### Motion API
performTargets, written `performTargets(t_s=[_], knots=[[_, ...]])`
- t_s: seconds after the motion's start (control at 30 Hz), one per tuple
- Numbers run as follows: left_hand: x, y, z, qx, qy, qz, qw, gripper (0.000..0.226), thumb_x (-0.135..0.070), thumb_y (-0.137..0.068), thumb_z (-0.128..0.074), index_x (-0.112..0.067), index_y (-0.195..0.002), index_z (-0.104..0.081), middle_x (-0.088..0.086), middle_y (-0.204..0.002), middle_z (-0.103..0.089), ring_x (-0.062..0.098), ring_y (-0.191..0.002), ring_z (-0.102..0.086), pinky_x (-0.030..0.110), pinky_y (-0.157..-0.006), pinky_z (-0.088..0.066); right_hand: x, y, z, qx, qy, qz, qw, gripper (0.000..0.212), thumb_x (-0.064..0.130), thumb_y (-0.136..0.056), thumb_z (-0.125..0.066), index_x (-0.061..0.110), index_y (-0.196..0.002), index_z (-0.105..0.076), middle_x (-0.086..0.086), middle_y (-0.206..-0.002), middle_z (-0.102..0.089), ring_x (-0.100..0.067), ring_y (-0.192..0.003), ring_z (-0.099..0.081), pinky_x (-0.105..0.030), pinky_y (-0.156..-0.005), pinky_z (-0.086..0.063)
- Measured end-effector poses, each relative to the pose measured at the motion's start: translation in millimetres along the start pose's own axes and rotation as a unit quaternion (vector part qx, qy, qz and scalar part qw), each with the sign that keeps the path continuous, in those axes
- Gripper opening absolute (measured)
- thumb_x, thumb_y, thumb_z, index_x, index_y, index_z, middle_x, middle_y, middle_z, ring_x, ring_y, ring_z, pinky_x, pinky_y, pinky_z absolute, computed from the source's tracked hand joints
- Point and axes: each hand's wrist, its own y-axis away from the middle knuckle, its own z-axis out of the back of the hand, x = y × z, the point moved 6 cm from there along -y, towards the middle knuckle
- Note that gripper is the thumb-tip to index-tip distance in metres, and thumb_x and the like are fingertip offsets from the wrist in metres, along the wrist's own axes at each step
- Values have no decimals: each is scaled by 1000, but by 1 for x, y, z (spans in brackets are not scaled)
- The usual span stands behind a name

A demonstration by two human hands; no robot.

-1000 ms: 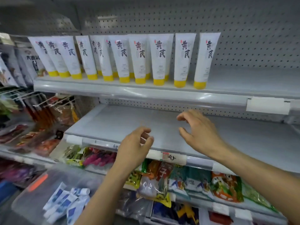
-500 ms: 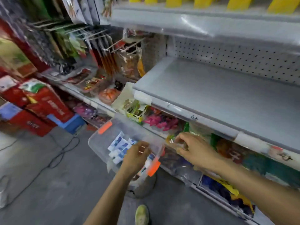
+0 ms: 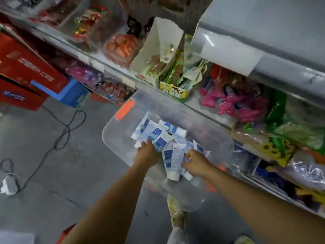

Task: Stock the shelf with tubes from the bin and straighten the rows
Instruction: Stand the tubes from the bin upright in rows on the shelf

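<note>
Grey shop floor point(image 3: 52, 173) fills the view now: you've swung down from the bare shelf point(image 3: 263, 23) above the bin point(image 3: 112, 131). Inside the bin, your right grip point(image 3: 195, 164) clasps a few tubes point(image 3: 176, 155); your left grip point(image 3: 146, 154) digs among the rest, its closure hidden. First load coming.

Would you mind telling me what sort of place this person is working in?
Probably a small shop aisle: grey shelves with label strips, packaged snacks stacked beneath, and a clear bin of white-and-blue tubes for restocking.
</note>
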Motion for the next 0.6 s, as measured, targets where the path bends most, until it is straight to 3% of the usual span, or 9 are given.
performTargets(t_s=[0.03, 0.1, 0.17, 0.3, 0.4, 0.5, 0.53, 0.6], knots=[[1, -12, -7, 11, -28, -1, 1000, 71, -35, -92, -59, -6, -146, -24, 19, -144, -35, 38, -131, -40, 44, -107, -35, -9, -14, -12, 3, -8, -23, 1000, 11, 23, -83, -65, 19, -82, -54, -3, -88, -58, -23, -81, -59, -29, -69, -44], [2, -32, -20, 18, -90, -13, 996, 78, -38, -91, -60, -8, -148, -16, 16, -151, -28, 35, -134, -38, 48, -106, -36, -21, -34, -30, -1, -6, -63, 998, 43, 25, -83, -66, 12, -122, -53, -7, -116, -62, -31, -105, -62, -34, -82, -52], [0, -46, -31, 8, -158, -31, 987, 83, -40, -90, -61, -11, -150, -11, 13, -155, -23, 33, -135, -38, 48, -104, -38, -25, -48, -48, -12, 1, -87, 996, 70, 27, -82, -68, 11, -143, -35, -10, -135, -53, -33, -120, -55, -39, -93, -51], [-3, -62, -45, -13, -205, -51, 977, 82, -34, -93, -60, -12, -152, -8, 15, -154, -23, 34, -130, -46, 50, -102, -45, -32, -63, -76, -58, -12, -110, 992, 102, 38, -68, -82, 11, -148, -23, -9, -147, -41, -28, -133, -44, -39, -106, -41], [0, -69, -47, -9, -196, -52, 979, 87, -33, -90, -66, -11, -151, -8, 17, -150, -27, 34, -128, -47, 49, -102, -46, -37, -66, -82, -66, -13, -145, 987, 102, 33, -70, -81, 7, -146, -19, -11, -148, -37, -30, -134, -41, -36, -106, -39], [8, -65, -41, 14, -131, -14, 991, 91, -45, -78, -75, -9, -144, -24, 16, -139, -40, 33, -124, -49, 44, -100, -46, -27, -59, -78, -76, -31, -136, 987, 98, 55, -60, -66, 11, -141, -32, -7, -141, -46, -29, -125, -51, -33, -94, -46], [10, -61, -39, 34, -73, 6, 997, 85, -47, -77, -75, -10, -141, -34, 14, -134, -46, 31, -121, -52, 40, -99, -46, -24, -54, -73, -78, -60, -143, 985, 95, 55, -62, -64, 10, -141, -35, -8, -139, -49, -30, -122, -53, -31, -88, -47], [9, -45, -37, 82, 149, 51, 984, 50, -36, -82, -72, -14, -125, -57, 11, -118, -60, 27, -105, -59, 32, -85, -47, -23, -42, -63, -83, -157, -177, 968, 77, 39, -76, -66, 4, -139, -38, -13, -131, -55, -32, -112, -58, -30, -73, -48]])
